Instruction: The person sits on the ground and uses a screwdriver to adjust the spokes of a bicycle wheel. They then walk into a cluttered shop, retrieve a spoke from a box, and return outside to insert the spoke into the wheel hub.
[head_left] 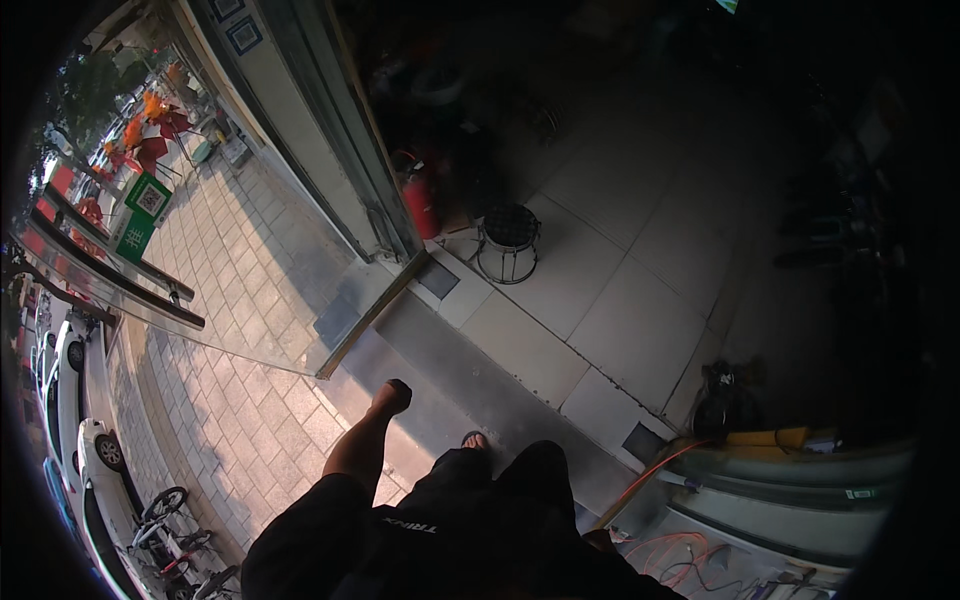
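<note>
My left hand [396, 397] hangs in front of me over the grey doorway step [450, 365], fingers curled into a loose fist. Nothing shows in it, and it touches nothing. A swung-out glass door [255, 335] with a long dark handle [110, 265] and a green sign [140, 215] is nearest to that hand, to the left and apart from it. Of my right hand [600, 540] only a small patch of skin shows by my right side; my dark clothing hides its fingers. One sandalled foot [475, 440] is on the step.
Inside the dim room stand a round stool [508, 235] and a red fire extinguisher [421, 205]. Orange cable [660, 465] runs along the right door frame, near a second glass panel [790, 500]. Outside are paving [230, 400], parked cars [100, 500] and bicycles [165, 530].
</note>
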